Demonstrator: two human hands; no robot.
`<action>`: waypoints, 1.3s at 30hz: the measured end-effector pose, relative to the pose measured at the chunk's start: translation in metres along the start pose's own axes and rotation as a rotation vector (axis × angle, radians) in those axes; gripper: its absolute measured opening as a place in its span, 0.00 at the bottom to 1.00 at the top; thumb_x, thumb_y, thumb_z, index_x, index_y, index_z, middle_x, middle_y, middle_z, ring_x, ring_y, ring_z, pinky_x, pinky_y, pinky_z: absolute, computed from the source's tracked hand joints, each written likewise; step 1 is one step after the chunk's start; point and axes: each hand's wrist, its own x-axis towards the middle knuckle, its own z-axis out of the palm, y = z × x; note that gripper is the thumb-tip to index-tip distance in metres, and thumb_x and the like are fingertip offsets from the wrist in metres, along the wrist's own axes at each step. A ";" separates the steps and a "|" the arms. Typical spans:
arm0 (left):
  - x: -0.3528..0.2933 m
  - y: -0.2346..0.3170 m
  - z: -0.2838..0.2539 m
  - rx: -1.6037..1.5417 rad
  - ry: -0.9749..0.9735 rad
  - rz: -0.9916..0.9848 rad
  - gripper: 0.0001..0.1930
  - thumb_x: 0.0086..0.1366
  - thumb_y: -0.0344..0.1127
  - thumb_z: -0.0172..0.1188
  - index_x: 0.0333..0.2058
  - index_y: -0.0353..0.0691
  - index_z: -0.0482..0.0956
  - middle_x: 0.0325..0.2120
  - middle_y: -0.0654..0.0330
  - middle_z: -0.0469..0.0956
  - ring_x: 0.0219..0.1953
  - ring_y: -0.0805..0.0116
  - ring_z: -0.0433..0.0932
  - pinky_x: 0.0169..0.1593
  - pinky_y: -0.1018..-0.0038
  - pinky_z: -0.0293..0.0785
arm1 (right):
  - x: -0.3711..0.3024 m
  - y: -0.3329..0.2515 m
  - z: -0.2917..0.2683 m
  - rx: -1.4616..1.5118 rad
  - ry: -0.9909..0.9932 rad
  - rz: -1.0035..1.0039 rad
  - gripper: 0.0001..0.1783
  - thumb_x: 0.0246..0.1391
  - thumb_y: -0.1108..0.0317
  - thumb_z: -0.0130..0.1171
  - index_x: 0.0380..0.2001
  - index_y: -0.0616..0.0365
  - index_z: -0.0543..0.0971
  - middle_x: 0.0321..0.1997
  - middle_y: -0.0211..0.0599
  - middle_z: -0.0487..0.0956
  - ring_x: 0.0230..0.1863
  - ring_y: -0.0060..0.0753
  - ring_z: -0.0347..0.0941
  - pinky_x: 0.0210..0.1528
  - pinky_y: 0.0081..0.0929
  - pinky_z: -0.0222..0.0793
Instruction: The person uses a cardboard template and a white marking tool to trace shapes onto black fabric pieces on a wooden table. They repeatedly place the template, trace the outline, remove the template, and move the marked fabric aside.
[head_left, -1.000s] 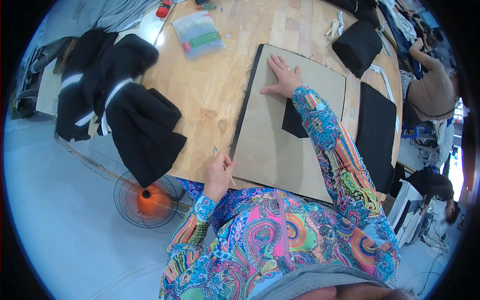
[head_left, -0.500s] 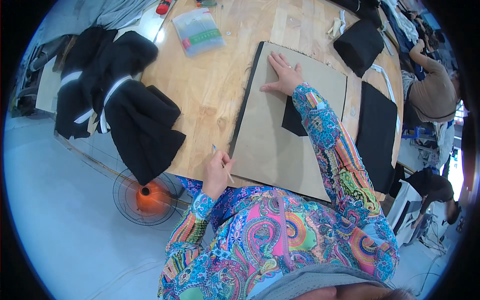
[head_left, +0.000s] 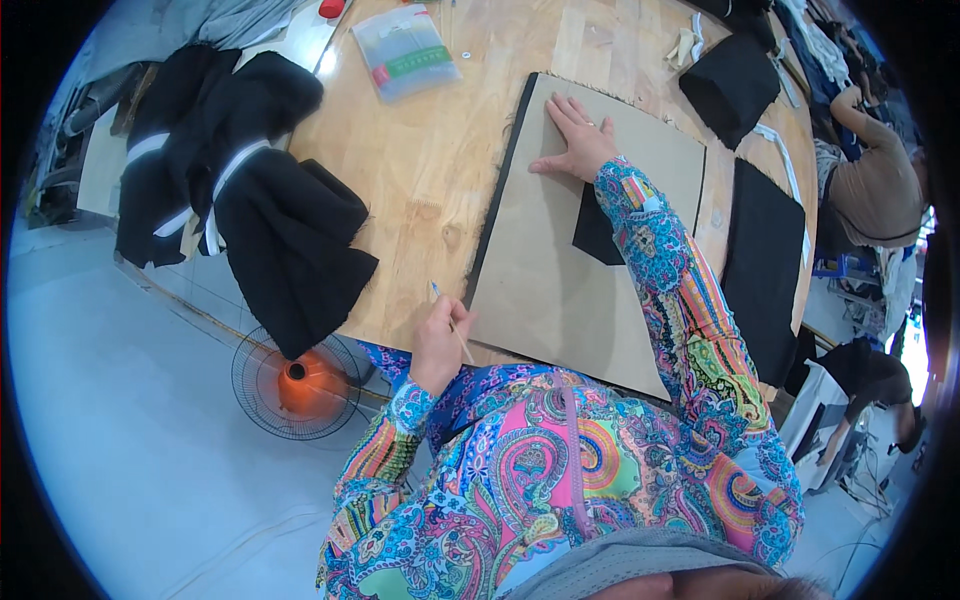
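A beige pattern board (head_left: 540, 270) lies on the wooden table in front of me, over black cloth (head_left: 493, 215) whose frayed edge shows along its left side and top. My right hand (head_left: 580, 140) is laid flat on the board's upper part, fingers spread. Under that forearm, a dark cut-out shape (head_left: 597, 235) shows in the board, partly covered by the sleeve. My left hand (head_left: 437, 340) is closed around a thin pencil (head_left: 463, 345) near the board's lower left edge. One end of the pencil sticks out above the fingers, the other below.
Black cloth bundles tied with white strips (head_left: 280, 210) hang over the table's left edge, above an orange fan (head_left: 308, 382). A clear plastic pouch (head_left: 405, 55) lies at the back. Black cloth pieces (head_left: 765, 265) lie on the right. Other people (head_left: 875, 190) are beyond the table.
The whole view has shifted a little, so everything sits slightly farther right and up. Both hands keep about the same places on and beside the board.
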 end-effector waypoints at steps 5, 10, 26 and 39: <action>0.001 0.002 -0.002 -0.013 -0.011 -0.016 0.09 0.57 0.27 0.63 0.26 0.35 0.70 0.19 0.63 0.68 0.23 0.74 0.66 0.29 0.76 0.65 | -0.001 0.000 -0.001 0.005 0.000 0.005 0.66 0.27 0.30 0.66 0.67 0.48 0.49 0.73 0.30 0.43 0.73 0.35 0.36 0.65 0.68 0.31; 0.000 0.000 -0.002 0.022 -0.039 -0.029 0.09 0.59 0.33 0.60 0.30 0.36 0.69 0.21 0.53 0.73 0.25 0.56 0.74 0.30 0.66 0.68 | -0.001 -0.001 -0.001 -0.005 -0.009 0.004 0.65 0.29 0.31 0.66 0.67 0.48 0.49 0.73 0.30 0.43 0.73 0.34 0.36 0.65 0.67 0.31; 0.115 0.058 0.057 0.595 0.042 0.760 0.09 0.53 0.26 0.57 0.34 0.30 0.70 0.43 0.41 0.74 0.49 0.43 0.70 0.51 0.57 0.67 | -0.002 -0.010 0.002 0.060 0.012 -0.016 0.63 0.30 0.32 0.66 0.66 0.50 0.52 0.73 0.31 0.45 0.73 0.33 0.37 0.63 0.71 0.32; 0.118 0.077 0.030 0.811 -0.147 0.646 0.16 0.55 0.27 0.54 0.42 0.25 0.70 0.39 0.43 0.75 0.45 0.47 0.71 0.48 0.61 0.69 | -0.128 0.076 -0.024 0.001 0.058 0.120 0.48 0.27 0.55 0.74 0.56 0.53 0.66 0.61 0.37 0.64 0.64 0.38 0.58 0.67 0.63 0.27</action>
